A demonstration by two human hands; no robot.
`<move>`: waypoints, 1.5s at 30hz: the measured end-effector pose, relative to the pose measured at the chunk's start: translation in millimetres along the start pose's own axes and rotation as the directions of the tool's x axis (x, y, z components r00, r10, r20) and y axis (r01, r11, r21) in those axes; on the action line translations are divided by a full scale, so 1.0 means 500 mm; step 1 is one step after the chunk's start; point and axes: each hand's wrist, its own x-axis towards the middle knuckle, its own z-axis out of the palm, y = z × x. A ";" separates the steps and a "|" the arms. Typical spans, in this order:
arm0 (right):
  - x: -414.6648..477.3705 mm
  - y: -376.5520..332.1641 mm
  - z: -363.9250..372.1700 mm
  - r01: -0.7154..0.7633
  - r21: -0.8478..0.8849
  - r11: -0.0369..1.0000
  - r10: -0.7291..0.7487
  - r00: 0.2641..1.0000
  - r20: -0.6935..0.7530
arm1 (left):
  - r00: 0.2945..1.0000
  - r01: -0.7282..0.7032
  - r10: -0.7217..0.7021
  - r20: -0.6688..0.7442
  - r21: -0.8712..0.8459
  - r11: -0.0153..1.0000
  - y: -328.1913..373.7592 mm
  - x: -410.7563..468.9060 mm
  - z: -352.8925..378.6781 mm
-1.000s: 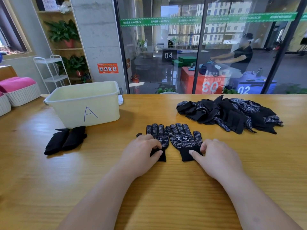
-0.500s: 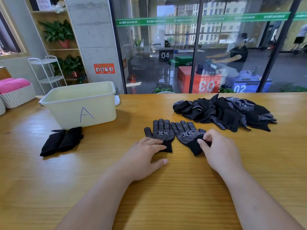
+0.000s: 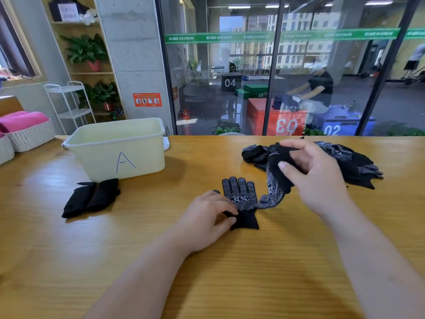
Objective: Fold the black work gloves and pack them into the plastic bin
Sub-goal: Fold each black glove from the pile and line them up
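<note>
On the light-brown wooden table (image 3: pixel 230 272), a black knitted work glove with white grip dots (image 3: pixel 240 194) was laid flat near the middle, dotted side up, its fingers pointing far. Its cuff edge was pinched between the thumb and forefinger of the left hand (image 3: pixel 207 215), and the other fingers were curled over the glove's left side. A second dotted black glove (image 3: pixel 276 180) was held up off the table by the right hand (image 3: pixel 319 178). Its plain black end was clamped between the thumb and the bent fingers, and its dotted end was left hanging down, so that the tips were touching the right edge of the flat glove. Behind the right hand, at the far right, a loose heap of black dotted gloves (image 3: pixel 361 162) was spread on the tabletop. At the far left, a pale yellow rectangular plastic bin marked with a blue letter A (image 3: pixel 92 157) was stood upright, well apart from both hands; its contents could not be told. Just beside the bin, on its near side, a bundle of folded plain black gloves (image 3: pixel 92 198) was laid on the wood. Further left, white woven baskets holding pink cloth (image 3: pixel 32 138) were set at the table's edge. Beyond the table, a glass wall with a green stripe (image 3: pixel 276 35) was seen.
</note>
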 end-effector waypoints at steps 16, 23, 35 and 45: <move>0.131 -0.067 0.035 0.328 -0.279 0.902 -0.302 0.944 0.133 | 0.988 0.155 -0.155 0.002 0.038 0.987 -0.016 -0.012 -0.006; 0.002 0.089 0.112 0.446 -0.459 0.768 -0.176 0.837 0.518 | 0.966 0.246 -0.253 0.049 0.113 0.963 -0.001 -0.012 -0.008; 0.011 0.130 0.103 0.353 -0.537 0.766 -0.239 0.932 0.272 | 0.954 0.282 -0.290 0.081 0.090 0.955 0.006 -0.009 -0.012; -0.088 0.132 0.113 0.525 -0.644 0.557 -0.296 0.850 0.436 | 0.952 0.283 -0.292 0.090 0.098 0.954 0.006 -0.008 -0.011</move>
